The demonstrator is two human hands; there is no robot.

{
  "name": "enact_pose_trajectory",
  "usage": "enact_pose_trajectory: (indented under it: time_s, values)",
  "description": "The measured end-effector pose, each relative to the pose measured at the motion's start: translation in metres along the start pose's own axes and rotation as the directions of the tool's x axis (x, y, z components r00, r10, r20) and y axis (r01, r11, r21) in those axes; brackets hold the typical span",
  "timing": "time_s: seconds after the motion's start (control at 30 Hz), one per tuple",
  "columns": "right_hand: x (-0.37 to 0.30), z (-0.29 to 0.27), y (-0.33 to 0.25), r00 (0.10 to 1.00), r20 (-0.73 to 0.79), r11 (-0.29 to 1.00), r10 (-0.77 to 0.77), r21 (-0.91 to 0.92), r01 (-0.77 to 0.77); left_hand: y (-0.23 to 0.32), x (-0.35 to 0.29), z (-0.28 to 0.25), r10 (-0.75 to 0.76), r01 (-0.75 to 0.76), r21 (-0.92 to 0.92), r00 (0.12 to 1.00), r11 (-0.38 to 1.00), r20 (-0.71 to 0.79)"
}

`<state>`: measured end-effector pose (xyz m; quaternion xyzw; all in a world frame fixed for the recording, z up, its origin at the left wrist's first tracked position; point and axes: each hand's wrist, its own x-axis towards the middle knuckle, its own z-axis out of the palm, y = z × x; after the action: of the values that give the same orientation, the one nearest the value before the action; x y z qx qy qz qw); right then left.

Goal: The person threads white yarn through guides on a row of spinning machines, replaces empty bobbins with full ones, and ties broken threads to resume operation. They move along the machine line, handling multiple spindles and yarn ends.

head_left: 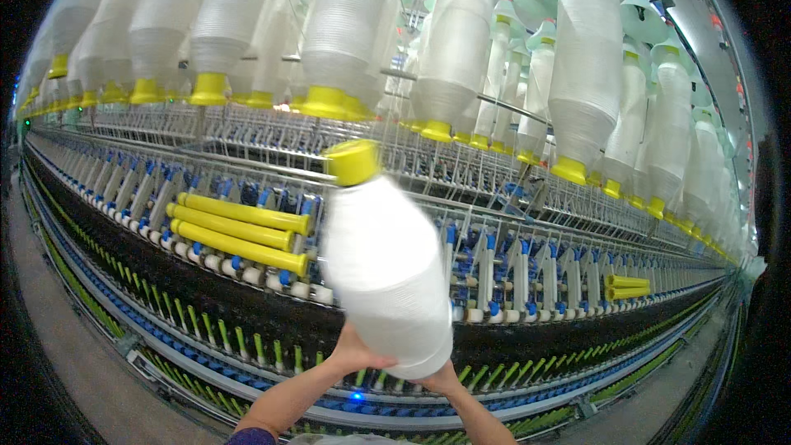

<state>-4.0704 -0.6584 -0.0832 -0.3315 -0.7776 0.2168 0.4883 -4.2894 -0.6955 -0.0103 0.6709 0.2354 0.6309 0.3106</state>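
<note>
Two hands (357, 353) hold one white yarn bobbin (387, 272); three yellow tubes (231, 226) lie leftward.

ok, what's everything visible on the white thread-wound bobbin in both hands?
The large white thread-wound bobbin has a thick body tapering to a plastic-looking yellow end collar. It's tilted, collar up and leaning left, its upper part blurred, in front of a long grey-and-blue textile machine. The left hand and right hand clasp its lower end from either side, fingers mostly hidden. Whether the collar touches anything behind can't be told.
</note>
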Motion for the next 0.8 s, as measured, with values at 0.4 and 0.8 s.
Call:
enact_pose_trajectory:
  time_s: [0.4, 0.8]
  values:
    - [0.215, -0.163, -0.032, 0.891, -0.453, 0.995, -0.028, 0.07, 0.066, -0.022, 0.169, 0.115, 0.551, -0.511, 0.269, 0.828, 0.816, -0.1]
    - [0.394, -0.244, -0.085, 0.709, -0.597, 0.927, -0.376, -0.227, 0.3, 0.0, 0.276, 0.117, 0.679, -0.634, 0.299, 0.731, 0.713, -0.066]
